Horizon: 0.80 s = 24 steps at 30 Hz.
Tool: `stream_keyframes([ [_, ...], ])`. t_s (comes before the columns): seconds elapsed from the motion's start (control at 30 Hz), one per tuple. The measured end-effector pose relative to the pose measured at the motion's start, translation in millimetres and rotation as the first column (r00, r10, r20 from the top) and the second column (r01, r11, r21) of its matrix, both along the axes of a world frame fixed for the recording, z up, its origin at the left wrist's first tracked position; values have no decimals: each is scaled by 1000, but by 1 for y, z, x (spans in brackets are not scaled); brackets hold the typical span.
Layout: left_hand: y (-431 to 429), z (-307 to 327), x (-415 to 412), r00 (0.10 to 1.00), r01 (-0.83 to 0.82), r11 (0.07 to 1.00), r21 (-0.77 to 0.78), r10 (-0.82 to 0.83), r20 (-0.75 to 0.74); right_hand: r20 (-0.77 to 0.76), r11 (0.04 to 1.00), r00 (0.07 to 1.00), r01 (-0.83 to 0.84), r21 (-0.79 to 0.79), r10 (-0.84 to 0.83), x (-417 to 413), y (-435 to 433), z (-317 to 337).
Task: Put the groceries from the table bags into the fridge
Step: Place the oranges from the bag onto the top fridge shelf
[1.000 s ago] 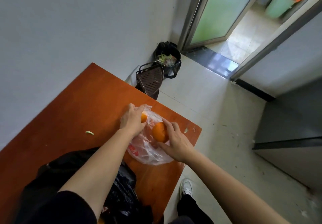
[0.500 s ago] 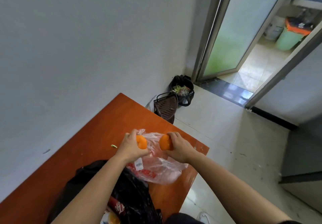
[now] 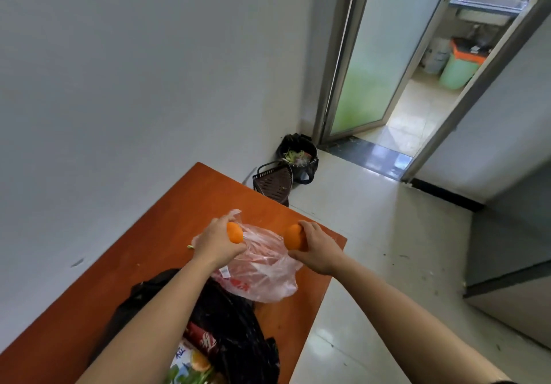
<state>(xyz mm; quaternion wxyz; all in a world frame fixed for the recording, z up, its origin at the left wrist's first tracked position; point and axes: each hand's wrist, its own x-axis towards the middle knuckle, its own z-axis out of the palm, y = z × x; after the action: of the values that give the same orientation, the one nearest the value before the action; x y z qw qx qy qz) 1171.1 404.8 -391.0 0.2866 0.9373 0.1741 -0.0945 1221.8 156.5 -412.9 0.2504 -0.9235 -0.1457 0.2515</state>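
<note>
Oranges (image 3: 235,232) in L hand (image 3: 213,245), R hand (image 3: 320,251) over table (image 3: 190,204) corner, floor (image 3: 372,249) beside.

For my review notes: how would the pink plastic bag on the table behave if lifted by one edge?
Probably floppy: the pink plastic bag lies crumpled and slack on the table. Likely very light, since nothing shows through its translucent film. It might slide easily across the smooth tabletop if pushed.
</note>
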Motion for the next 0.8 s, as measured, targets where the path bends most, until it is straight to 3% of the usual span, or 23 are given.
stream_keyframes([
  [0.2, -47, 64, -3, 950, -33, 989, -143, 76, 303, 158, 985, 976, 133, 112, -149, -16, -49, 38],
  [0.4, -179, 134, -19, 831, 175, 952, -251, -6, 556, 370, 914, 845, 296, 278, -386, -67, -173, 94],
  [0.67, -462, 199, -83, 669, 495, 800, -340, -102, 737, 524, 689, 447, 495, 530, -725, -199, -442, 164],
  [0.8, -597, 237, -117, 475, 712, 680, -177, -280, 834, 567, 592, 234, 532, 605, -790, -249, -562, 211],
])
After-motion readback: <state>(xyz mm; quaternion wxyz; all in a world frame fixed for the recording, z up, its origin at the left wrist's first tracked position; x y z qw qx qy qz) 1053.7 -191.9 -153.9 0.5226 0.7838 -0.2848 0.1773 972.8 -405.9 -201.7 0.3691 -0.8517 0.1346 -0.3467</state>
